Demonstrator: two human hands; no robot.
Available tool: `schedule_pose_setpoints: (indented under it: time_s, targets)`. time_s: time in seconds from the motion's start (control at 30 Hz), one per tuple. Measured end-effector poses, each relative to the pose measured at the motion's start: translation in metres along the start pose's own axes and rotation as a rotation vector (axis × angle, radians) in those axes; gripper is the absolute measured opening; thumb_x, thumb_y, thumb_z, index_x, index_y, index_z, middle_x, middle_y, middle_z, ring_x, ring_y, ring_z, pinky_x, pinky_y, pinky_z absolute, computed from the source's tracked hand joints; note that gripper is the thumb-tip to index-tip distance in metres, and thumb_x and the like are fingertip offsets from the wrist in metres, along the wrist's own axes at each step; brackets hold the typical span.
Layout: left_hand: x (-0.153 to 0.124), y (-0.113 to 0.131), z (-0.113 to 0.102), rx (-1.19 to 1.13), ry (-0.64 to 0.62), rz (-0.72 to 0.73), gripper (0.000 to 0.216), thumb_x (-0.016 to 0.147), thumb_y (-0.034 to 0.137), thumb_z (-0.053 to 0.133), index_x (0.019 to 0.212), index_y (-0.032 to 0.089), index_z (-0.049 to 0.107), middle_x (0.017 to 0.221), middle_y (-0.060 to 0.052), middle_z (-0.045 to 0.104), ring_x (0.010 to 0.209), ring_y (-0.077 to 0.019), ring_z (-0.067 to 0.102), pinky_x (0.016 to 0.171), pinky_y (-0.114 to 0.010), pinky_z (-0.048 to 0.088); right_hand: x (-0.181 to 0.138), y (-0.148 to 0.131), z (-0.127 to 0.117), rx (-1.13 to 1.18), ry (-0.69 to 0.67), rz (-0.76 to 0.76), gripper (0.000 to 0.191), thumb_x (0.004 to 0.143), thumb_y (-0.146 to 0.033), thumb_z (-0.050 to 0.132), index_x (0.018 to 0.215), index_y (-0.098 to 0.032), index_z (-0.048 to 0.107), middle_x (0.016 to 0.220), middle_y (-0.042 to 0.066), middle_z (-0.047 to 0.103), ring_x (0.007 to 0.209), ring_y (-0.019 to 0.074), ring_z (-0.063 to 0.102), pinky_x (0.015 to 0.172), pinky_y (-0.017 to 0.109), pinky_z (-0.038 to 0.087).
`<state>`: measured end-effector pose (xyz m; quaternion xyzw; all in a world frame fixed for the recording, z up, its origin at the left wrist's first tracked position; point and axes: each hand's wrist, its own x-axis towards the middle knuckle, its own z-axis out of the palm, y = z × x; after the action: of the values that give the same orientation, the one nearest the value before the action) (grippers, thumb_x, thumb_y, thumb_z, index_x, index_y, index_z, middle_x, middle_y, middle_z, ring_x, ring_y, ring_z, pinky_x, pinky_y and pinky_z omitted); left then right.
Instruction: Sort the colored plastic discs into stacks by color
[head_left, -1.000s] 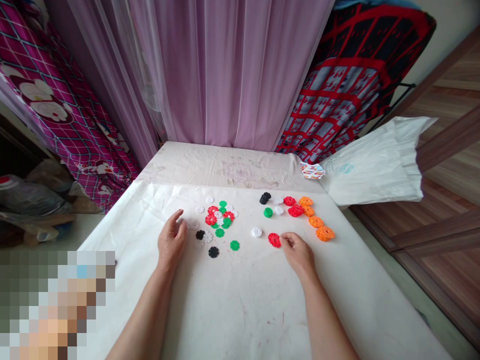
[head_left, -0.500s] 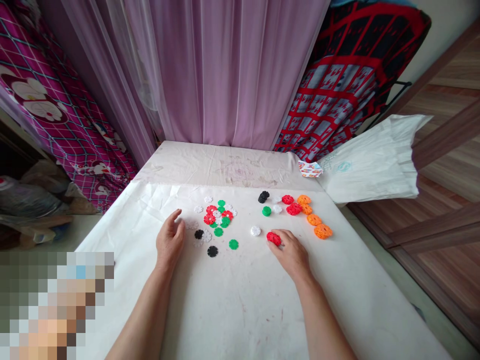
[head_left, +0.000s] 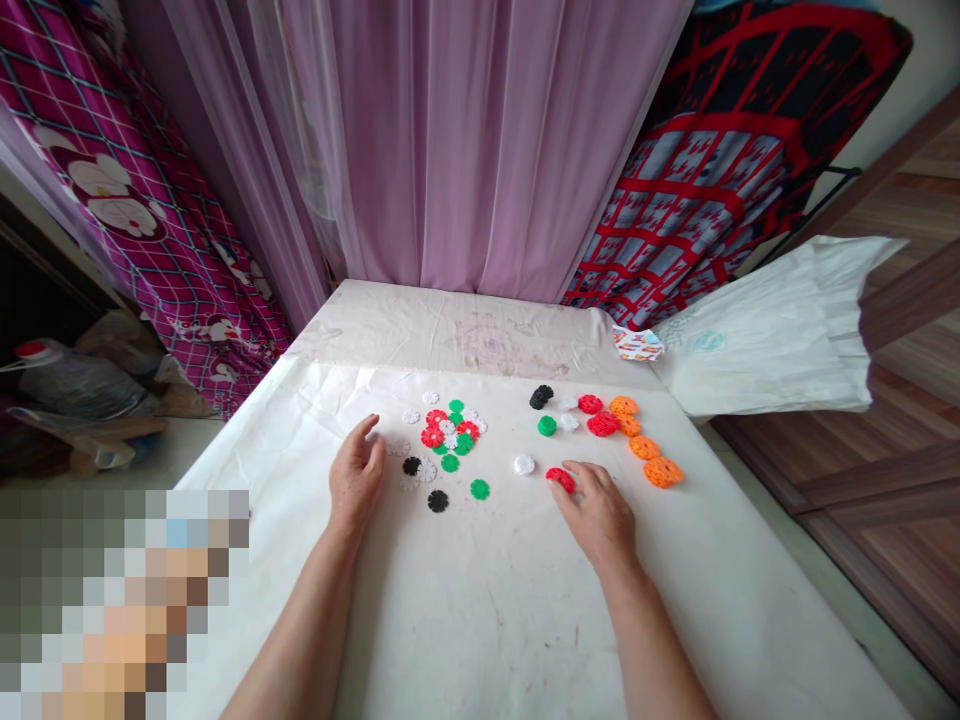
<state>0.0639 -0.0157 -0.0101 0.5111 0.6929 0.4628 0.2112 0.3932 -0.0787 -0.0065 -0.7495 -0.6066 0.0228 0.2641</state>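
My right hand (head_left: 604,515) has its thumb and fingers around a small stack of red notched plastic discs (head_left: 560,480) on the table. Just left of that stack is a white disc stack (head_left: 524,464). My left hand (head_left: 358,475) rests on its edge with fingers apart, holding nothing. To its right lies a loose cluster of flower-like discs: red ones (head_left: 433,436), green ones (head_left: 450,463), white ones (head_left: 427,469) and black ones (head_left: 438,501). A single green disc (head_left: 479,489) lies nearer to me.
Farther right stand stacks: black (head_left: 541,397), green (head_left: 547,426), white (head_left: 568,423), red (head_left: 603,424) and orange (head_left: 663,472). A white bag (head_left: 772,330) and a small patterned packet (head_left: 637,343) lie at the table's back right. Purple curtains (head_left: 480,150) hang behind the white-covered table (head_left: 457,610).
The view has shifted, so everything appears a little farther right. My right hand's fingers look slightly more spread around the red stack. My left hand holds its pose beside the loose discs.
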Motion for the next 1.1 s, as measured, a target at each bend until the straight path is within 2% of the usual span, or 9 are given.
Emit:
schedule_pose_setpoints:
  time_s: [0.07, 0.13, 0.27, 0.37, 0.47, 0.63, 0.87, 0.97, 1.1]
  targets:
    - [0.0, -0.001, 0.0, 0.002, 0.002, 0.014, 0.038, 0.084, 0.033, 0.053, 0.12, 0.027, 0.063, 0.105, -0.003, 0.071, 0.108, -0.0211, 0.063, 0.1, -0.038, 0.047, -0.001, -0.014, -0.002, 0.015, 0.077, -0.053, 0.032, 0.088, -0.042, 0.047, 0.099, -0.022, 0.068, 0.108, 0.009, 0.067, 0.091, 0.0216, 0.062, 0.077, 0.032, 0.045]
    - [0.0, -0.001, 0.0, 0.004, 0.0, 0.019, 0.039, 0.084, 0.032, 0.053, 0.121, 0.027, 0.063, 0.105, -0.003, 0.071, 0.108, -0.0208, 0.063, 0.1, -0.038, 0.047, -0.002, -0.032, 0.0, 0.073, 0.074, -0.148, 0.027, 0.09, -0.037, 0.045, 0.092, -0.023, 0.068, 0.1, 0.008, 0.069, 0.09, 0.0205, 0.062, 0.08, 0.031, 0.045]
    - [0.0, -0.001, -0.001, 0.008, -0.003, -0.001, 0.04, 0.083, 0.031, 0.054, 0.122, 0.027, 0.062, 0.108, -0.003, 0.071, 0.107, -0.0206, 0.064, 0.099, -0.038, 0.048, -0.009, -0.069, 0.017, 0.18, -0.115, -0.292, 0.016, 0.086, -0.025, 0.053, 0.093, -0.023, 0.066, 0.092, 0.003, 0.07, 0.075, 0.0162, 0.062, 0.075, 0.028, 0.046]
    - [0.0, 0.0, 0.0, 0.0, 0.001, -0.008, 0.04, 0.083, 0.029, 0.053, 0.121, 0.026, 0.063, 0.111, -0.003, 0.07, 0.109, -0.0206, 0.063, 0.1, -0.038, 0.048, -0.017, -0.086, 0.03, 0.17, -0.205, -0.321, 0.015, 0.081, -0.018, 0.057, 0.094, -0.022, 0.065, 0.094, 0.003, 0.07, 0.083, 0.0177, 0.063, 0.074, 0.027, 0.046]
    - [0.0, -0.001, 0.0, -0.01, -0.002, -0.001, 0.04, 0.083, 0.029, 0.053, 0.122, 0.025, 0.063, 0.113, -0.003, 0.07, 0.111, -0.0205, 0.062, 0.101, -0.038, 0.046, -0.024, -0.092, 0.036, 0.125, -0.224, -0.325, 0.014, 0.08, -0.016, 0.057, 0.09, -0.023, 0.064, 0.092, 0.003, 0.069, 0.087, 0.0188, 0.063, 0.074, 0.028, 0.045]
    - [0.0, -0.002, 0.0, -0.014, -0.004, 0.019, 0.039, 0.084, 0.03, 0.053, 0.122, 0.026, 0.062, 0.113, -0.003, 0.07, 0.109, -0.0203, 0.063, 0.101, -0.039, 0.047, -0.015, -0.084, 0.032, 0.128, -0.177, -0.27, 0.018, 0.078, -0.021, 0.057, 0.095, -0.024, 0.064, 0.088, 0.002, 0.07, 0.076, 0.0169, 0.062, 0.069, 0.027, 0.044]
    - [0.0, -0.003, 0.0, 0.001, 0.005, 0.018, 0.04, 0.083, 0.03, 0.053, 0.122, 0.026, 0.062, 0.108, -0.003, 0.071, 0.109, -0.0208, 0.063, 0.1, -0.038, 0.047, 0.061, -0.038, 0.01, 0.087, 0.04, 0.035, 0.023, 0.074, -0.036, 0.06, 0.095, -0.025, 0.061, 0.092, 0.0, 0.071, 0.073, 0.0165, 0.061, 0.064, 0.027, 0.041]
    - [0.0, -0.003, 0.0, 0.001, 0.02, 0.032, 0.039, 0.083, 0.031, 0.054, 0.121, 0.028, 0.063, 0.106, -0.002, 0.071, 0.109, -0.0209, 0.063, 0.1, -0.038, 0.048, 0.085, -0.025, 0.009, 0.02, 0.032, 0.057, 0.023, 0.075, -0.035, 0.06, 0.096, -0.024, 0.061, 0.09, 0.001, 0.07, 0.073, 0.0167, 0.061, 0.061, 0.027, 0.037]
    - [0.001, -0.003, 0.0, -0.001, 0.014, 0.021, 0.038, 0.083, 0.031, 0.054, 0.119, 0.028, 0.063, 0.109, -0.002, 0.071, 0.11, -0.021, 0.063, 0.101, -0.038, 0.047, 0.094, -0.019, 0.012, -0.047, -0.017, 0.054, 0.022, 0.078, -0.032, 0.06, 0.099, -0.023, 0.061, 0.091, 0.001, 0.07, 0.076, 0.0171, 0.061, 0.062, 0.027, 0.036]
